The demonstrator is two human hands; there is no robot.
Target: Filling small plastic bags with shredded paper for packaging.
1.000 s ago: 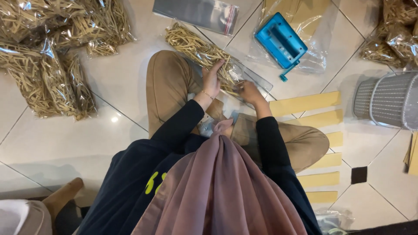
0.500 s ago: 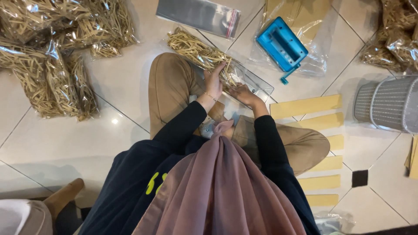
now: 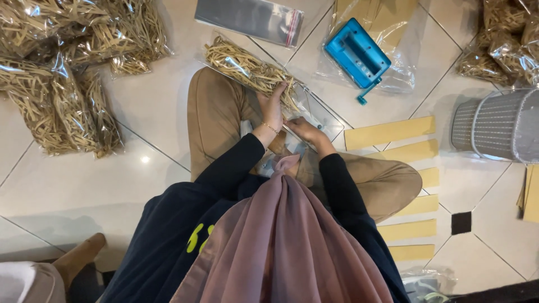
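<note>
Both hands sit at centre frame, over the lap of a person seated cross-legged on the tiled floor [image 3: 84,191]. Left hand [image 3: 273,106] – gold bracelet at the wrist – is closed on the near end of a clear bag of straw-coloured shreds [image 3: 247,68], fingers curled into the filling. Right hand [image 3: 303,130] is just beside it, lower right, gripping the bag's empty clear end where it lies flat over the knee. Bag runs diagonally from upper centre of the frame down to the hands; far end rests on the floor, near end on the tan trousers.

Around it: blue hand-crank tool [image 3: 357,56] at upper centre-right, lying on a clear plastic sheet w/ tan paper under it. Stack of empty clear bags [image 3: 250,19] at top centre, well apart from the hands. Pile of filled bags [image 3: 62,73] fills the upper left; more filled bags [image 3: 499,42] at upper right. Grey slotted basket [image 3: 497,126] on its side at the right edge. Tan paper strips [image 3: 390,133] lie in a row down the right side – upper ones near the right knee. Pink scarf and dark sleeves cover the lower centre.
</note>
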